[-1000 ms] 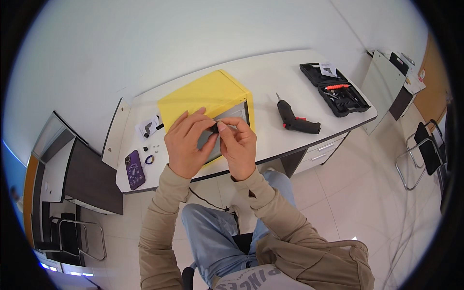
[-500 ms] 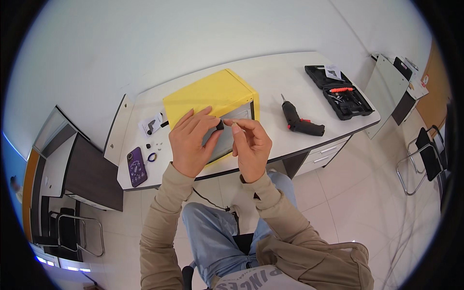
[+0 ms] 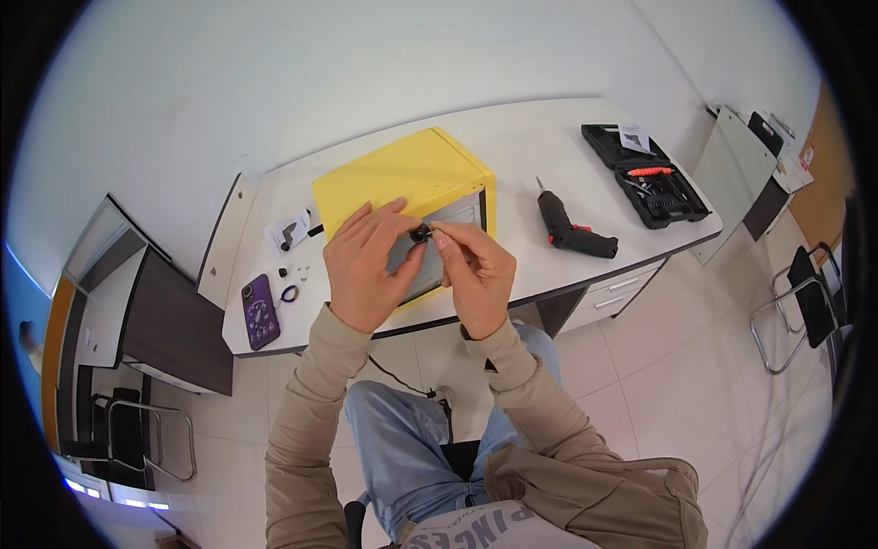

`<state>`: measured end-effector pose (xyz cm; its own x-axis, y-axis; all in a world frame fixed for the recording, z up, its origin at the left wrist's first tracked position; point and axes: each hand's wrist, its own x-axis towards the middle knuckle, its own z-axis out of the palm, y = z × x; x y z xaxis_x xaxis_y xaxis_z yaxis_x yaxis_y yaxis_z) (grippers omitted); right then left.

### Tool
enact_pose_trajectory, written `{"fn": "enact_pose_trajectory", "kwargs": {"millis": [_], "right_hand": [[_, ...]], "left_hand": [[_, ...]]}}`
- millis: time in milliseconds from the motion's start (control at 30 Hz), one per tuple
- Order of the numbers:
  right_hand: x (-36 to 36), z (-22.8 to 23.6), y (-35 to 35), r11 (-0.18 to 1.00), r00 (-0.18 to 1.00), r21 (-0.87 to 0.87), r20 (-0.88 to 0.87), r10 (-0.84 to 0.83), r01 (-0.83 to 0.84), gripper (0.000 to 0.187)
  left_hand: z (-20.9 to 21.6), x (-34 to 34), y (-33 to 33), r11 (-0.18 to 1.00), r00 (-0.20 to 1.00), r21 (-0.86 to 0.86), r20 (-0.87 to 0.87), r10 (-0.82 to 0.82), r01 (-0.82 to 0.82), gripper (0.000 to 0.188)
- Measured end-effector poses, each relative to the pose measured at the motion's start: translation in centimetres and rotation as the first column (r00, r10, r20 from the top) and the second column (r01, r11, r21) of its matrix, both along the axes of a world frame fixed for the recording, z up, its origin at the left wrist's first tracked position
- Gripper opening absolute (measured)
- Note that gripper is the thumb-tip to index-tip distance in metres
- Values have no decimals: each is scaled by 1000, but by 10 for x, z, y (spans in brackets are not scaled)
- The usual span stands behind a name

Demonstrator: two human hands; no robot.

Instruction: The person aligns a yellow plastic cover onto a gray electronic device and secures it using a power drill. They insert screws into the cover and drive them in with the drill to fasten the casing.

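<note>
White desk (image 3: pixel 517 146) under yellow case (image 3: pixel 402 169); tiled floor (image 3: pixel 668 366), pale wall (image 3: pixel 366 64).

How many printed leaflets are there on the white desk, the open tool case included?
2: one leaflet lies left of the yellow box, and a second leaflet lies on the tool case. More may be hidden.

From the head, a wide fisheye view (black around its rim) looks down over left hand (image 3: pixel 366 274), right hand (image 3: pixel 479 279) and bench (image 3: pixel 535 137).
</note>
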<state>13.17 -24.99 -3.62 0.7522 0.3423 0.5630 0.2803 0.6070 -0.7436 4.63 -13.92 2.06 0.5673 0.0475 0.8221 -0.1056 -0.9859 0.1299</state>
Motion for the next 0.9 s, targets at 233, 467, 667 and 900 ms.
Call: {"fn": "enact_pose_trajectory", "kwargs": {"millis": [233, 467, 667, 900], "right_hand": [[14, 13, -7, 928, 814, -49, 498, -298, 370, 17], [13, 41, -20, 789, 551, -112, 774, -312, 604, 8], [20, 58, -25, 704, 466, -256, 877, -118, 662, 3], [26, 62, -28, 719, 466, -297, 884, -42, 629, 6]], "left_hand": [[-2, 2, 2, 1000, 1000, 13, -14, 4, -3, 25], [-1, 1, 1, 1000, 1000, 21, 1, 15, -15, 26], [-4, 3, 1, 999, 1000, 26, 0, 31, -31, 26], [-3, 4, 1, 998, 999, 45, -1, 40, -40, 25]]}}
